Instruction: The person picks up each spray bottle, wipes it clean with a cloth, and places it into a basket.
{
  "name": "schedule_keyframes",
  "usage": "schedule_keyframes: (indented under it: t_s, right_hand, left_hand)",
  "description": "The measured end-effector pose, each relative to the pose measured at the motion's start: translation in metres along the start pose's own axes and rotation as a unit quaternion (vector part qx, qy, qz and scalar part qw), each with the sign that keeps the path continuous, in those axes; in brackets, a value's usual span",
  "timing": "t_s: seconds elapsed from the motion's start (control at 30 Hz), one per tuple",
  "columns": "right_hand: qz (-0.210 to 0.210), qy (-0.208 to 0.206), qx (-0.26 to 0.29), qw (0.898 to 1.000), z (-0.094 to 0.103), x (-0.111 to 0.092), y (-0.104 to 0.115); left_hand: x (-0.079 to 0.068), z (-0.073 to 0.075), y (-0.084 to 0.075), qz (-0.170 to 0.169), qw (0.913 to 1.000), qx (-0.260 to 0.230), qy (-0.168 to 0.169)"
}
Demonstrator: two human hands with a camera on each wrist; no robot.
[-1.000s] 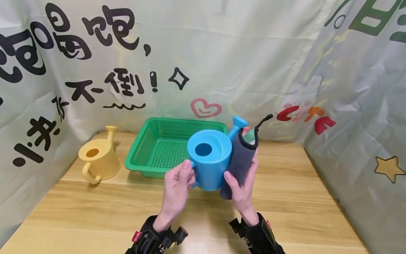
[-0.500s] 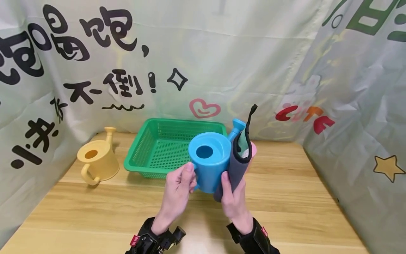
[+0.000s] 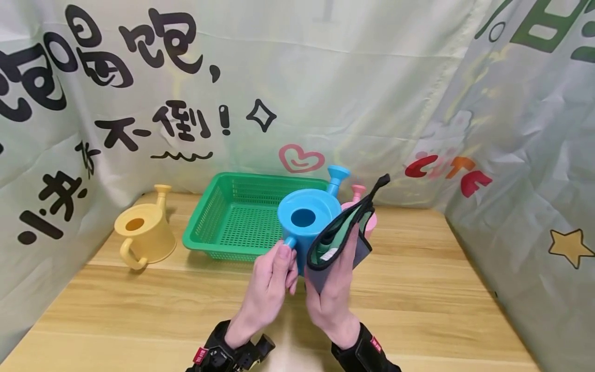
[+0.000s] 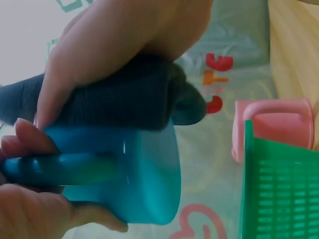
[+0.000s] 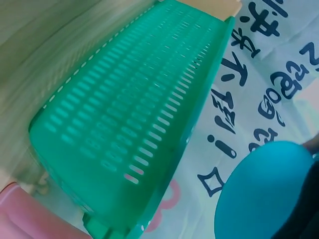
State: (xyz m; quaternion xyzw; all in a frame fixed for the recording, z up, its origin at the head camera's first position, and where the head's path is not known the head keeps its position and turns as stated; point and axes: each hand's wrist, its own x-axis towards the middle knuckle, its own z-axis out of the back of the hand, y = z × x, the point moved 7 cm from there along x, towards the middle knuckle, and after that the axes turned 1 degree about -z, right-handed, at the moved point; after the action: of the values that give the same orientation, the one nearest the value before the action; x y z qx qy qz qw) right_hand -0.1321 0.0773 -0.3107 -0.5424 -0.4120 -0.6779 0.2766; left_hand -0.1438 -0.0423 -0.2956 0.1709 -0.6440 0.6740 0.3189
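Note:
In the head view, my left hand (image 3: 271,281) grips the handle of a blue watering can (image 3: 289,206), held up in front of the basket. My right hand (image 3: 333,305) holds a folded cloth (image 3: 319,276), dark grey outside and green inside, with black edging and a hanging loop. The cloth lies along the right side of the can and hides part of it. From the left wrist view, the cloth (image 4: 119,102) presses along the blue can's wall (image 4: 154,184), with the right hand (image 4: 114,45) over it. The right wrist view shows the can's rounded bottom (image 5: 261,186).
A green perforated basket (image 3: 232,253) stands behind the hands on the wooden table. To its left is a yellow watering can (image 3: 151,237). A pink watering can (image 3: 357,195) stands to its right, partly behind the cloth. Printed fabric walls (image 3: 372,93) enclose the table.
The right hand has turned and shifted left with the cloth, whose green inside now shows more. The blue can has rotated so its handle faces the front. The pink can has come more into view.

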Motion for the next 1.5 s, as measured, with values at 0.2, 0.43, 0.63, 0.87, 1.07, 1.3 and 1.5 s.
schedule_keyframes:
  t_s: [0.2,0.43,0.63,0.87,1.07,1.3,1.5]
  right_hand:
    - [0.062,-0.027,-0.063,0.996,-0.003,-0.004,0.008]
    - [0.056,-0.008,-0.077,0.995,-0.004,-0.004,-0.003]
    - [-0.012,0.053,-0.002,0.999,-0.004,0.0,-0.02]
    - [-0.044,0.078,0.057,0.994,-0.002,-0.001,-0.025]
    - [0.038,0.017,-0.023,0.999,-0.004,-0.004,-0.01]
    - [0.082,-0.009,-0.103,0.991,-0.009,-0.012,0.0]
    - [0.075,-0.007,-0.095,0.993,-0.009,-0.01,-0.003]
  left_hand:
    - [-0.001,-0.002,-0.003,-0.011,0.9999,-0.012,0.003]
    - [-0.001,-0.003,0.002,0.018,0.9998,-0.008,0.006]
    - [0.0,-0.001,0.009,0.04,0.999,-0.016,0.014]
    - [0.001,0.001,0.008,0.046,0.9985,-0.014,0.025]
    - [0.0,0.002,0.007,0.032,0.9991,-0.016,0.022]
    - [-0.003,0.0,0.011,0.059,0.9982,-0.01,0.009]
    - [-0.002,-0.002,0.01,0.051,0.9986,-0.009,0.011]
